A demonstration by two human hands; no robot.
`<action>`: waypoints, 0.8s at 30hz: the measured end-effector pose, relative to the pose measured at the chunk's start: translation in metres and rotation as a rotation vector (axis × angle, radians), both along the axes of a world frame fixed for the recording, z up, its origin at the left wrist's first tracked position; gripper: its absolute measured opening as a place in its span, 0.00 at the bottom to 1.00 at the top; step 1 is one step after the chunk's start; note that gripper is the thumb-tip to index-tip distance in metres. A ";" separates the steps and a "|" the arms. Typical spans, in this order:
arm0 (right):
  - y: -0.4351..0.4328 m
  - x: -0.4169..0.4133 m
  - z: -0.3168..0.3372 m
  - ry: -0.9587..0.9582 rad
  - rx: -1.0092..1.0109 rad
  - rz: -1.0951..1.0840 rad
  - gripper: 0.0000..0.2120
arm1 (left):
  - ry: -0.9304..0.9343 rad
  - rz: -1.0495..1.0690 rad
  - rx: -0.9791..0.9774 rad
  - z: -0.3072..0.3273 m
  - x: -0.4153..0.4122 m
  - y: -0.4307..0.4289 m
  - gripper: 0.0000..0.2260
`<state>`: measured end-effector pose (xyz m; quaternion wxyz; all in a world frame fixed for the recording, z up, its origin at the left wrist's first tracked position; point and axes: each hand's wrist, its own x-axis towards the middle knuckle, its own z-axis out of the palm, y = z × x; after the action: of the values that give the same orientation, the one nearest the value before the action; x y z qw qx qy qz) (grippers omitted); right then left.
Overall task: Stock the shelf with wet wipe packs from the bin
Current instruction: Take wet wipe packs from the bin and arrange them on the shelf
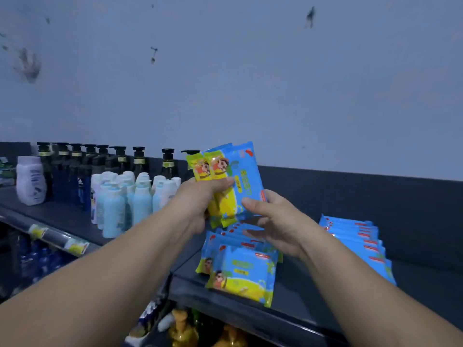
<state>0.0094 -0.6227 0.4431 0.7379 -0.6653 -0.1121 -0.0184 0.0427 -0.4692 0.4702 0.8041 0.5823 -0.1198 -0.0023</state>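
Just above the front row of packs [243,271] on the shelf [288,304], the left hand [198,204] grips a fanned bunch of wet wipe packs [233,176] (blue and yellow). The right hand [278,226] pinches the bunch's right edge, fingers [253,205] curled round it. A second row [358,241] lies right of the front row, and pale bottles [120,204] stand to its left.

Dark shelf [300,291], top tier. Left stretch: black pump bottles [100,159] along the back, pale blue bottles [125,204] clustered in front, white bottle [30,181] far left. Right stretch: wet wipe packs [240,269] leaning in a row near the front edge. Second row of packs [358,244] further right, apart. Price labels [75,245] on the front rail.
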 end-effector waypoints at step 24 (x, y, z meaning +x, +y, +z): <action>-0.195 -0.095 -0.029 0.167 -0.791 -0.574 0.22 | -0.168 -0.192 0.669 -0.073 -0.029 -0.151 0.05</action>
<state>-0.0855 -0.8174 0.4145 0.4004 -0.8977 0.1366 -0.1236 0.0139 -0.6203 0.3970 0.5524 0.7976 -0.2323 -0.0688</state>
